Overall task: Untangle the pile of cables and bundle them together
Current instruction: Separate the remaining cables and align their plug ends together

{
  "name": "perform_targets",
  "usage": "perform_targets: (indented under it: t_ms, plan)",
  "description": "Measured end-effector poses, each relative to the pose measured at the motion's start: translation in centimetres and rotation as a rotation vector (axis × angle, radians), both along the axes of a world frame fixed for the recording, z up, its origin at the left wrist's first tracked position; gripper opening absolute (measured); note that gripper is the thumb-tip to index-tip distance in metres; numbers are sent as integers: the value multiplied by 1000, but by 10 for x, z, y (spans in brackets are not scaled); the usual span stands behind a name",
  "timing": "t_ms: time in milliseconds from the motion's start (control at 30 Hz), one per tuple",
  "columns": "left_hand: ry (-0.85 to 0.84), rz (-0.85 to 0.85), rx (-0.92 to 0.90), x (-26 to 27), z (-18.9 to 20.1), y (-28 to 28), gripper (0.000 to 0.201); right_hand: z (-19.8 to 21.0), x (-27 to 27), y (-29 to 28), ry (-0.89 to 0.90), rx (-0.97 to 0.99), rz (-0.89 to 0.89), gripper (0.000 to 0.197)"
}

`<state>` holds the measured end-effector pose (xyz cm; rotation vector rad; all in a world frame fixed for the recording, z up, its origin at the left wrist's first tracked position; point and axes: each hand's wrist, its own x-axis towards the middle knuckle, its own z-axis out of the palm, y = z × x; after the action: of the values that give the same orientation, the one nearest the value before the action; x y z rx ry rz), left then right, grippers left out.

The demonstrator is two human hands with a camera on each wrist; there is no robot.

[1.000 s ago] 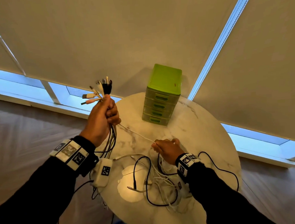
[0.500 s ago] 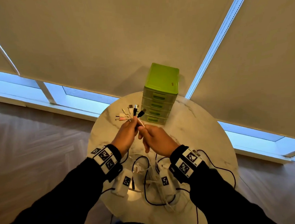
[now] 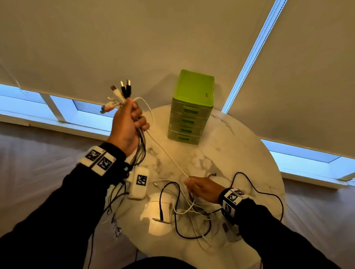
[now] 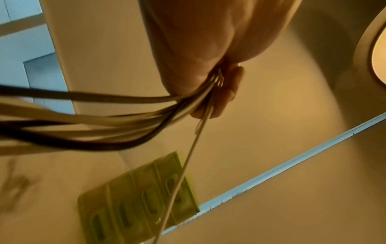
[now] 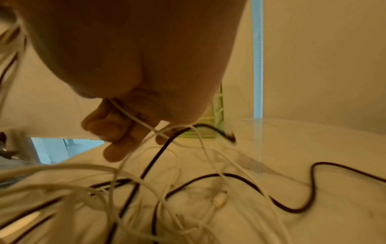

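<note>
My left hand (image 3: 129, 120) is raised above the table's left side and grips a bundle of cable ends (image 3: 120, 94), black and white plugs fanning out above the fist. In the left wrist view the cables (image 4: 146, 115) run out from under the curled fingers (image 4: 225, 92). A thin white cable (image 3: 165, 153) stretches taut from that fist down to my right hand (image 3: 201, 189), which pinches it low over the table. The right wrist view shows the white cable (image 5: 133, 117) passing through the curled fingers (image 5: 112, 128). A tangle of black and white cables (image 3: 186, 211) lies on the table below.
The round white marble table (image 3: 234, 152) carries a green mini drawer unit (image 3: 191, 105) at its far edge. A black cable (image 3: 273, 195) loops toward the table's right rim. Wooden floor lies to the left, window blinds behind. Cables dangle off the table's left edge.
My hands were together near the table's middle half a second ago. The left hand has risen up and left with the bundle; the right has slid down the white cable toward the table.
</note>
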<state>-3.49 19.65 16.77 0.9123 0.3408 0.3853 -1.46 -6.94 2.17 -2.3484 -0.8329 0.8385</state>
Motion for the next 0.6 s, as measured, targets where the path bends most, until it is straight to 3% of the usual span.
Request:
perform_targets:
  t_ms: [200, 333, 433, 600]
  plan:
    - [46, 73, 344, -8, -11, 12, 36, 29, 35, 3, -189, 81, -256, 37]
    - [148, -86, 514, -18, -38, -18, 34, 77, 43, 38, -315, 238, -375, 38]
    - [237, -193, 547, -23, -48, -41, 38, 112, 29, 64, -244, 388, -268, 32]
    - [136, -291, 558, -23, -51, -45, 41, 123, 14, 78, -190, 349, -11, 34]
